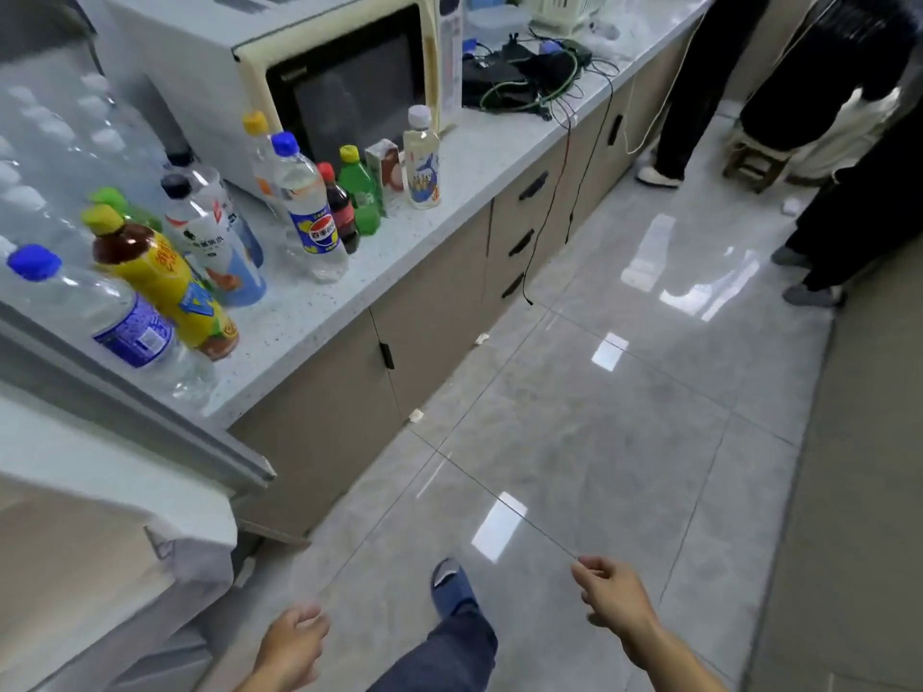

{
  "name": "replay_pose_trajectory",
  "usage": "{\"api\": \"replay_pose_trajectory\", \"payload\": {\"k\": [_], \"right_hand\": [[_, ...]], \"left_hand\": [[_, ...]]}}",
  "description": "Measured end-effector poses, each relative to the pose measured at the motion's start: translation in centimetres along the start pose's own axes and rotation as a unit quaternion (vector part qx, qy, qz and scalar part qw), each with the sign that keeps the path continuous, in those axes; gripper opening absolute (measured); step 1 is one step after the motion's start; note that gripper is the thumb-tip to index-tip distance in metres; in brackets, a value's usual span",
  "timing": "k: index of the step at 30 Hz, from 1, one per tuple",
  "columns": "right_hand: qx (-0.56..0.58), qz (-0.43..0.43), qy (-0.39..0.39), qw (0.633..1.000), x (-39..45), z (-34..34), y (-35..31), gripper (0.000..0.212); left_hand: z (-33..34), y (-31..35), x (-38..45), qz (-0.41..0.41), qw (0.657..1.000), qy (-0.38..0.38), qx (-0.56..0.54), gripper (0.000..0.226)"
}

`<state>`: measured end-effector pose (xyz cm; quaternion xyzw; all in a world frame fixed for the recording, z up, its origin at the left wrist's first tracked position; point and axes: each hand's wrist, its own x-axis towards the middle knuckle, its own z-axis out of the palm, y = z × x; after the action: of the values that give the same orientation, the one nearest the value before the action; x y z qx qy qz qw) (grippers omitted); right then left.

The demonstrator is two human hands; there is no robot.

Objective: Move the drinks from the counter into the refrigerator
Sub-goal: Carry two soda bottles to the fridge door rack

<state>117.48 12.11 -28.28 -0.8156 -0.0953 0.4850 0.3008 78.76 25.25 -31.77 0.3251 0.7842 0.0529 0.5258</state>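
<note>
Several drink bottles stand on the pale speckled counter (319, 312) in front of a microwave. Nearest me are a clear water bottle with a blue cap (100, 317) and a yellow tea bottle (165, 282). Further along stand a clear Pepsi-labelled bottle with a blue cap (309, 212), a small dark cola bottle (342, 207), a green bottle (362, 192), a small carton (387, 164) and a pale bottle with a white cap (422, 159). My left hand (294, 641) and my right hand (609, 591) hang low over the floor, fingers loosely curled, holding nothing. The refrigerator's white top edge (125, 472) is at lower left.
The microwave (319, 67) sits at the back of the counter, with tangled cables and black gear (519, 77) beyond it. Packed water bottles (45, 142) fill the far left. Two people's legs (824, 192) and a stool stand at the right. Glossy tiled floor (599, 392) spreads ahead.
</note>
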Motion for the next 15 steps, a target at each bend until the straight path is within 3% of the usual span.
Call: {"api": "replay_pose_trajectory", "payload": {"k": [9, 15], "right_hand": [[-0.098, 0.026, 0.033, 0.994, 7.7, -2.6, -9.4, 0.013], [-0.152, 0.012, -0.001, 0.988, 15.1, -2.2, -16.2, 0.017]], "left_hand": [[3.6, 14.6, 1.3, -0.002, 0.997, -0.02, -0.077, 0.018], [5.0, 21.9, 3.0, 0.027, 0.991, -0.001, -0.131, 0.018]]}}
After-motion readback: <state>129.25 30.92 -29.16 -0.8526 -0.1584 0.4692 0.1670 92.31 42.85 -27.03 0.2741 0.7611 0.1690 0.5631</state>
